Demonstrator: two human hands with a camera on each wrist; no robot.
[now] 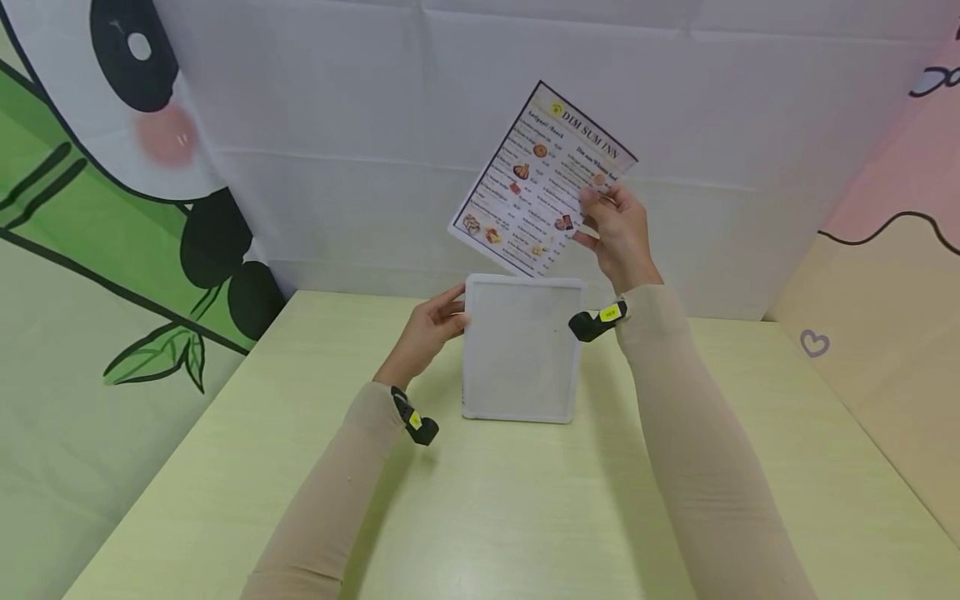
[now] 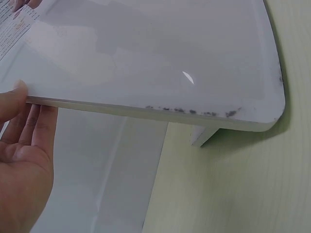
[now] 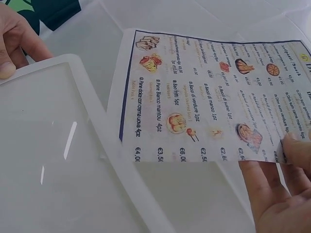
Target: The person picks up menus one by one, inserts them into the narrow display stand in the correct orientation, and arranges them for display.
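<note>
A white display frame (image 1: 519,354) with a clear front and a rounded rim stands on the table, its face blank. My left hand (image 1: 424,335) grips its upper left edge, thumb at the front and fingers behind, as the left wrist view shows. Behind the frame a support leg (image 2: 204,136) reaches the table, and dark scuffs (image 2: 194,111) mark the side rim. Above it, my right hand (image 1: 619,233) pinches a printed Dim Sum Inn menu sheet (image 1: 534,179) by its right edge. The sheet is tilted, its lowest corner right at the frame's top rim.
The pale wood-look table (image 1: 480,508) ends at a white cloth backdrop (image 1: 360,200). A panda print hanging (image 1: 165,258) lines the left side, and a pink and cream one (image 1: 877,317) the right. Both wrists carry small black cameras (image 1: 592,323).
</note>
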